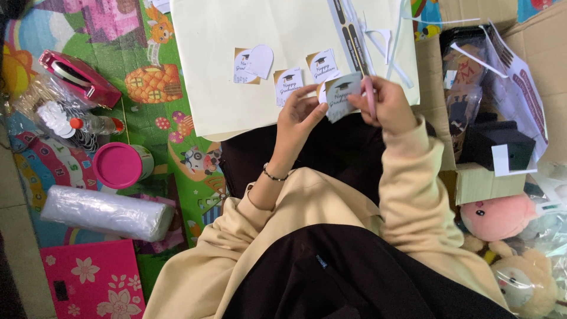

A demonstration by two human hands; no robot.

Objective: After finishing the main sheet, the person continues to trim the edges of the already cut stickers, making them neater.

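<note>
Colourful play-mat flooring is seen beneath; a small printed card is pinched between the left hand and right hand, which also grips pink scissors; beyond, similar cards are laid on cream paper.

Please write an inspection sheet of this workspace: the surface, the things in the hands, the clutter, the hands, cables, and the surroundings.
Surface: cream sheet over a colourful play mat.
Job's things: grey card held in both hands; three cut cards lie on the sheet.
Clutter: pink tape dispenser, pink lid, plastic roll, paper strips.
Hands: left hand pinches the card's left edge; right hand grips its right side together with a pink tool.
Cables: nothing seen.
Surroundings: cardboard box, plush toys, pink box.
</note>
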